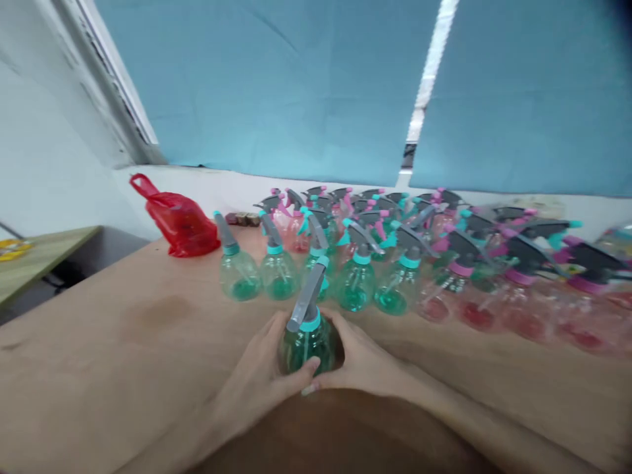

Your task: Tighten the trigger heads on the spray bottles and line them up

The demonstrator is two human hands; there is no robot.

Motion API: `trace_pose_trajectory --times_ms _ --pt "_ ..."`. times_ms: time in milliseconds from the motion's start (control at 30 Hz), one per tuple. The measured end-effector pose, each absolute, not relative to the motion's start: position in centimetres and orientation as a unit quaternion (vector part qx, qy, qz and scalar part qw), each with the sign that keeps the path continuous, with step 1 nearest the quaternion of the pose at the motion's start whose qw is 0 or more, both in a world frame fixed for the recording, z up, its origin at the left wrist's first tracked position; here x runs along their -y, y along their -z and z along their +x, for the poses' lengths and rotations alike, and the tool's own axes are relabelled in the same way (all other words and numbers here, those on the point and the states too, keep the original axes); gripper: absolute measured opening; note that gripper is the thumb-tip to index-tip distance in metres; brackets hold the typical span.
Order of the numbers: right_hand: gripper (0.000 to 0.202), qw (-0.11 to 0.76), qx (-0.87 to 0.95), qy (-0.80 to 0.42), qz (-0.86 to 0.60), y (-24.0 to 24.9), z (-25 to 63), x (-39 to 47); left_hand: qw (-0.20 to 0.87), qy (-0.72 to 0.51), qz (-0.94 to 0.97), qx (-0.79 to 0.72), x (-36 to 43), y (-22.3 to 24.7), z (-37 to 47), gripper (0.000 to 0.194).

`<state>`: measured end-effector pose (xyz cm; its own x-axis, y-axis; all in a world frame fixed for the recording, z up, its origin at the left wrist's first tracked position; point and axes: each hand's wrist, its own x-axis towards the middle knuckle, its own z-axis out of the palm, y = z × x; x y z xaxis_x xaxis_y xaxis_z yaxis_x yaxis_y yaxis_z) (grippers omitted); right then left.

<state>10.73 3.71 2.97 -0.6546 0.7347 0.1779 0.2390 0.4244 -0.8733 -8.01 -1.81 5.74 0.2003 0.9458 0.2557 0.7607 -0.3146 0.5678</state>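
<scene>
Close to me on the wooden table is a green spray bottle (301, 345), clear-bodied with a turquoise collar and a grey trigger head. My left hand (269, 368) wraps its left side, the thumb across the front. From the right, my right hand (363, 362) curls round the same bottle, its thumb near the left one. The bottle stands roughly upright between both palms, and the fingers behind it are hidden. Just beyond stands a row of like bottles, among them a green spray bottle (280, 273) with a little green showing low inside.
Pink spray bottles (523, 309) continue the row to the right, with several more crowded behind. A red plastic bag (180, 224) sits at the back left, near small dark blocks (241, 219). Blue sheeting (296, 85) covers the window. Another table (44, 257) is at far left.
</scene>
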Motion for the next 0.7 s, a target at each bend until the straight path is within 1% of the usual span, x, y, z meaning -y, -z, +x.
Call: trace_pose_trajectory --times_ms 100,200,367,433,500,567,633,700 --pt "0.089 0.303 0.781 -0.426 -0.342 -2.8 14.5 -3.2 0.189 -0.284 0.776 -0.530 0.5 -5.8 -4.3 0.041" --pt "0.089 0.312 0.768 -0.406 -0.386 -2.5 18.0 -2.5 0.228 -0.293 0.786 -0.494 -0.4 -6.2 -0.6 0.045" --pt "0.085 0.332 0.754 -0.389 -0.413 -2.3 21.7 -1.4 0.315 -0.364 0.764 -0.429 -1.4 -7.3 4.8 0.057" --pt "0.078 0.339 0.766 -0.381 -0.391 -2.4 22.5 -1.1 0.338 -0.381 0.752 -0.418 -1.7 -7.6 6.6 0.054" --pt "0.074 0.348 0.777 -0.371 -0.370 -2.4 23.1 -1.0 0.341 -0.383 0.744 -0.428 -2.1 -7.8 8.0 0.044" --pt "0.082 0.352 0.776 -0.362 -0.378 -2.4 23.5 -0.9 0.342 -0.378 0.742 -0.436 -2.3 -8.0 8.9 0.034" --pt "0.091 0.348 0.769 -0.359 -0.399 -2.3 24.0 -0.7 0.346 -0.365 0.745 -0.437 -2.5 -8.2 9.5 0.031" --pt "0.090 0.341 0.772 -0.361 -0.396 -2.2 24.6 -0.6 0.328 -0.360 0.746 -0.454 -2.6 -8.4 9.7 0.030"
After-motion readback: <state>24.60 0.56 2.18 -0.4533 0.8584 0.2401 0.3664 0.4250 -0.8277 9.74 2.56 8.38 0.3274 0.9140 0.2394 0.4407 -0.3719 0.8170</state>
